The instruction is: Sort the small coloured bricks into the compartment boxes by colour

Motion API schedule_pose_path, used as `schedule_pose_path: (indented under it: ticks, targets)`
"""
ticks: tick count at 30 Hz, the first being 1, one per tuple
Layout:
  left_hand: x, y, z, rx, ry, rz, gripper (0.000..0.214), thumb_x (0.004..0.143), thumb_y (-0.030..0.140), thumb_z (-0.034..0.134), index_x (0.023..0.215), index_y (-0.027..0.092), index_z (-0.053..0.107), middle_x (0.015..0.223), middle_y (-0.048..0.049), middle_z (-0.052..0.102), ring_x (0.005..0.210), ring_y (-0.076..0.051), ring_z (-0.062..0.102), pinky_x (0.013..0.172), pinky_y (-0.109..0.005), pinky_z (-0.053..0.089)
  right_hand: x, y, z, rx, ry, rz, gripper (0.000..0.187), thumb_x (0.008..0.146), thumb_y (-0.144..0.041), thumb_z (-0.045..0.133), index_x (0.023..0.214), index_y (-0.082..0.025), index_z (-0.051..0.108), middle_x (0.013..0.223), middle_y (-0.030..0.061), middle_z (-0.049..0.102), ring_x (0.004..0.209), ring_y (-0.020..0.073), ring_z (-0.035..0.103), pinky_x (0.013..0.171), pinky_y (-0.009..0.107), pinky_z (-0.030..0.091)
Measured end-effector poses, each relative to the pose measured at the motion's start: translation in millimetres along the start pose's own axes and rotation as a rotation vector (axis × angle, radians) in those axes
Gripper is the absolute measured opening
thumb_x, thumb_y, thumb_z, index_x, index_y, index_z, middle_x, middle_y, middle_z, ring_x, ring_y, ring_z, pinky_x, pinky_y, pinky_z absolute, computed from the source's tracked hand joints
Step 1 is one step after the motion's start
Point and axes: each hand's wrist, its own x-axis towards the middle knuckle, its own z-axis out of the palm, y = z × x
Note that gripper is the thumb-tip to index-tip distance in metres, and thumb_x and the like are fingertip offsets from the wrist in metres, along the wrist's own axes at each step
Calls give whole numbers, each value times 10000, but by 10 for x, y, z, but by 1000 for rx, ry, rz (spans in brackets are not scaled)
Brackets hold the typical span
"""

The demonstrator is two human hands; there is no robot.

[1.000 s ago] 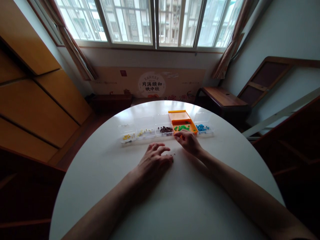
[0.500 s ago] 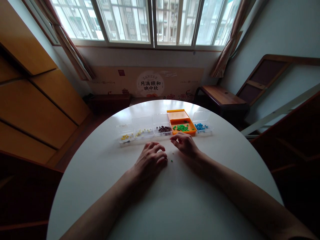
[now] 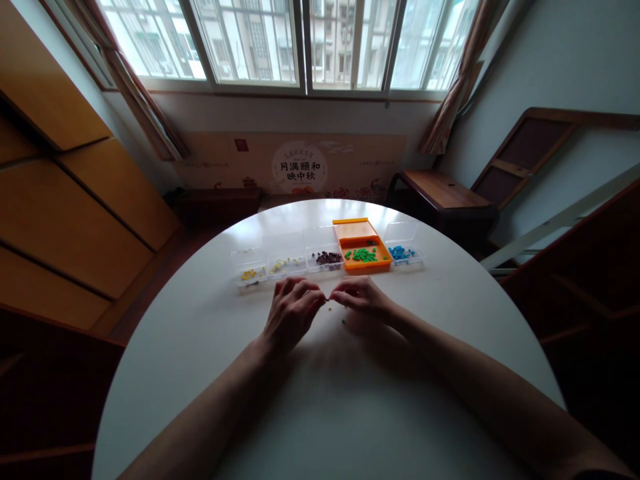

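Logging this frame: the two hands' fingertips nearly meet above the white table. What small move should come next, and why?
Probably ease the right hand slightly towards the left hand to steady the tiny dark piece: it seems held at the left fingertips, with the right fingertips just beside it. Whether the right hand holds anything is too small to tell.

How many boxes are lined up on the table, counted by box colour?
Orange box: 1
Clear boxes: 4
Total: 5
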Motion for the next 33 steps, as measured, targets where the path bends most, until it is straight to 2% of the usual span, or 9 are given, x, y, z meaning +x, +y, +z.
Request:
schedule_pose_path:
  ticks: [7,14,21,28,33]
  targets:
    - [12,24,0,-15,13,14,86,891,228,582,857,232,661,888,-13,686,973,-195,541,883,-368,372,11,-14,64,-9,-2,-47,168,819,-284,636,771,-151,725,623,-7,581,561,90,467,532,201,356]
    - [59,-127,-24,-201,153,-251,85,853,256,611,876,208,678,888,-36,672,906,-202,566,846,-369,449,67,46,62,-70,139,-34,78,793,-207,667,819,-167,729,673,-2,627,548,85,458,552,206,379]
    - [26,-237,-59,-202,261,-418,113,842,240,577,912,203,658,829,-17,663,865,-203,577,844,-380,454,233,123,62,-219,334,1,60,792,-185,652,811,-174,708,726,17,651,605,118,513,619,240,423]
    - [-11,-253,-104,-200,277,-454,128,822,261,597,922,205,654,809,-16,654,856,-204,582,829,-379,461,584,135,2,-344,485,37,101,792,-196,628,833,-172,718,774,34,670,638,143,574,664,269,445]
    - [-23,-268,-97,-207,275,-463,150,809,277,631,939,205,653,812,-18,654,856,-204,591,816,-373,466,687,156,-70,-302,502,79,176,792,-202,630,939,-173,721,808,46,692,608,131,564,663,271,461]
